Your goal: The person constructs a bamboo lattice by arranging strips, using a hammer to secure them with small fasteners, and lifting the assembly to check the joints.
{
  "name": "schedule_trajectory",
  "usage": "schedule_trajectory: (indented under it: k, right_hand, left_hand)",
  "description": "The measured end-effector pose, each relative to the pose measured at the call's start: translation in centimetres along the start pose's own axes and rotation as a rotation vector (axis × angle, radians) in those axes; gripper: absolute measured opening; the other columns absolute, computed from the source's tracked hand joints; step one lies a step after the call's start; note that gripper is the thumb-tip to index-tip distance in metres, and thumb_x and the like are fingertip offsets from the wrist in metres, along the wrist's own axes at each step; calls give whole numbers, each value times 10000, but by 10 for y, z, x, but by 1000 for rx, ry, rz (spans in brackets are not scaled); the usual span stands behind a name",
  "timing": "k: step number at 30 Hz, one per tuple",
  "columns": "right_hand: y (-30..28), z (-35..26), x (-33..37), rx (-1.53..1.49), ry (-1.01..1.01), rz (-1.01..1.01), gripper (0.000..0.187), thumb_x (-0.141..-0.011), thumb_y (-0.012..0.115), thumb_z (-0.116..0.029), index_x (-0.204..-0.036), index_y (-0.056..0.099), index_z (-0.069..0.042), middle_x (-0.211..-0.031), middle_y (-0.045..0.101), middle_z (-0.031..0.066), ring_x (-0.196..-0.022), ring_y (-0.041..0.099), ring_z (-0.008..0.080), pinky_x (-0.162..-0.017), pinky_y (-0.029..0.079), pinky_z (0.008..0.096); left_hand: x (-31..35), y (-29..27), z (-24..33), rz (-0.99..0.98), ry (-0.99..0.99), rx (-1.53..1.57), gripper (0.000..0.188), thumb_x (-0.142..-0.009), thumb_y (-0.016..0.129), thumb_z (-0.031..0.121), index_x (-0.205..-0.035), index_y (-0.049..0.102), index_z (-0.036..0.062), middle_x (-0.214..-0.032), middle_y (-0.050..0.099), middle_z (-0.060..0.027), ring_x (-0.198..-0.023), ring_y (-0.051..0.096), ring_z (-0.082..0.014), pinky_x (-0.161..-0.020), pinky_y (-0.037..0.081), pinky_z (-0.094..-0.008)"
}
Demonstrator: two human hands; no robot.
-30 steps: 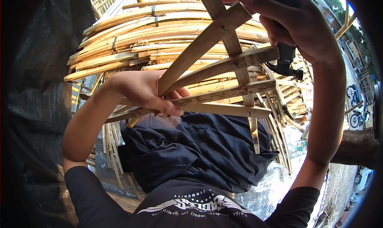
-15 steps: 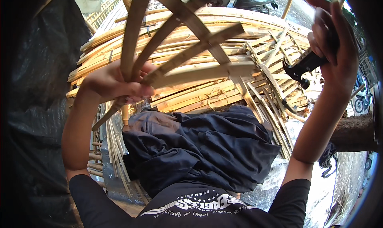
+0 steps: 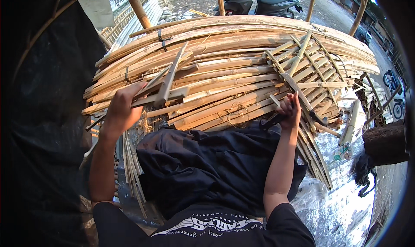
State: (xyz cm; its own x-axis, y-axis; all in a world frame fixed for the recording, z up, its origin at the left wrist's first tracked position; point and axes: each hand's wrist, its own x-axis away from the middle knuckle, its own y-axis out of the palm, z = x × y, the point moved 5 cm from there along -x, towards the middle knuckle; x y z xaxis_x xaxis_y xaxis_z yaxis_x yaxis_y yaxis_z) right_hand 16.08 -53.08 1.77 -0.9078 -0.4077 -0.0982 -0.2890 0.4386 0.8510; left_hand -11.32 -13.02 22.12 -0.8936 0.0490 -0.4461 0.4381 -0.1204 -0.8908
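Note:
My left hand (image 3: 122, 109) is closed around a crossed lattice of flat bamboo slats (image 3: 173, 70), now tilted nearly edge-on above the bamboo pile. Lower down on the right, my right hand (image 3: 288, 110) has its fingers curled round a black tool (image 3: 269, 124); its kind is not clear because the hand covers much of it. The index finger points up. Close to that hand lies a long knife (image 3: 297, 90) with a curved dark handle, resting on the slats. Dark cloth (image 3: 216, 160) covers my lap.
Stacked split bamboo (image 3: 233, 70) fills the area in front. A bamboo frame (image 3: 317, 65) rests on its right part. Thin strips (image 3: 132, 173) lie at left, beside a dark sheet (image 3: 47, 96). At right are a thick log (image 3: 384, 142) and shiny sheeting (image 3: 333, 208). Motorbikes (image 3: 276, 5) stand beyond.
The lattice has been lowered and turned from face-on to nearly edge-on. My right hand came down and inward from the upper right, keeping the black tool.

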Motion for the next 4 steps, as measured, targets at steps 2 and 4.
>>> schedule_trajectory:
  k: [2, 4]
  right_hand:
    - [-11, 29, -9, 96, 115, 248, 414, -1017, 578, -475, -1001, 590, -61, -590, 365, -66, -442, 289, 41, -441, 286, 214]
    - [-10, 44, -17, 71, 147, 300, 427, -988, 625, -484, -1033, 572, -62, -583, 363, -53, -432, 293, 48, -441, 291, 215]
  left_hand:
    - [9, 20, 2, 4, -116, -103, 642, -728, 710, -48, -1348, 562, 30, -1161, 641, -223, -988, 634, -441, -838, 529, -464]
    - [14, 48, 1, -87, -274, -300, 725, -726, 745, 33, -1412, 514, 80, -1219, 611, -227, -1046, 612, -446, -861, 523, -464]
